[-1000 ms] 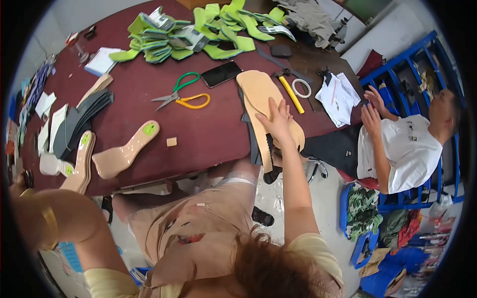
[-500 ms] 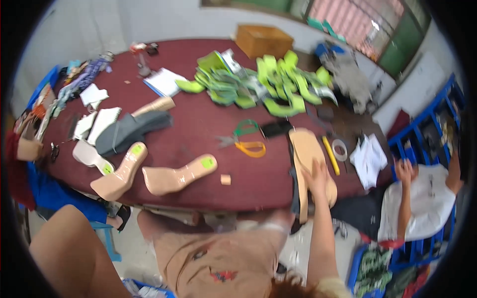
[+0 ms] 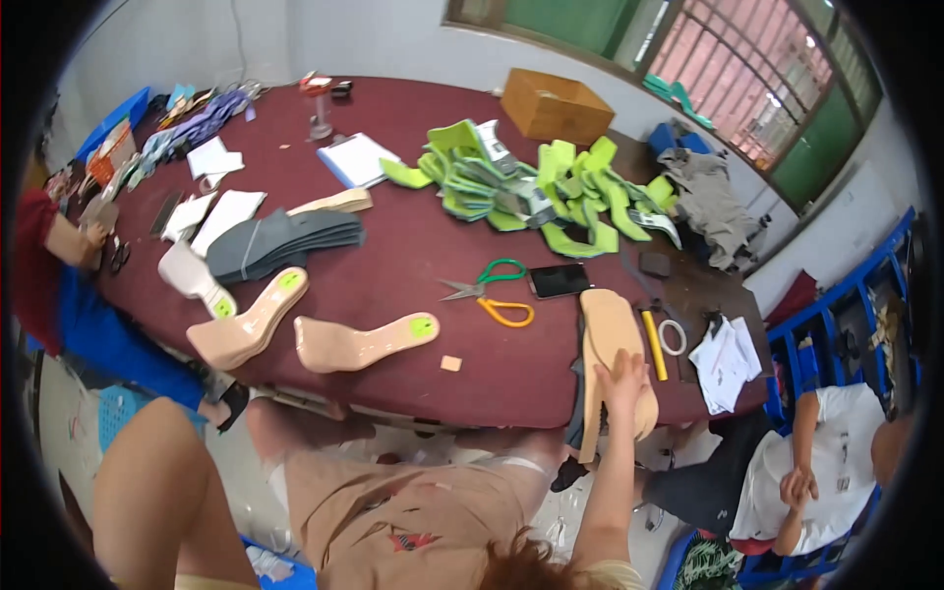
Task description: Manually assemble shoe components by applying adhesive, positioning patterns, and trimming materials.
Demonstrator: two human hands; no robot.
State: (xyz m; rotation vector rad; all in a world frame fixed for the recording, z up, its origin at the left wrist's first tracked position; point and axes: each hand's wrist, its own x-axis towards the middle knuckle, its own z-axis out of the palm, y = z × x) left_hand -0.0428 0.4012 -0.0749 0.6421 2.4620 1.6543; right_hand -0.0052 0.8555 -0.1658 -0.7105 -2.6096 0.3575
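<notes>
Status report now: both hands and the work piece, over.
Right hand flat on tan insole stack at table edge. Left hand out of view. Yellow tool beside stack.

Under the right hand [image 3: 621, 379] lies a stack of smooth, matt tan shoe insoles [image 3: 607, 339] that look like stiff board. They rest on a matt maroon cloth-covered table [image 3: 393, 187]. Just left of the hand are metal scissors with glossy green and orange plastic handles [image 3: 492, 291] and a glossy black glass-faced phone [image 3: 559, 280].

Big dark red table [image 3: 413, 256] fills the room's middle, pale grey floor [image 3: 59, 433] beneath. Plain white walls [image 3: 374, 39]. Green-framed barred window [image 3: 747, 79] at back right, daylight coming through. Blue shelving [image 3: 846, 315] along the right wall.
</notes>
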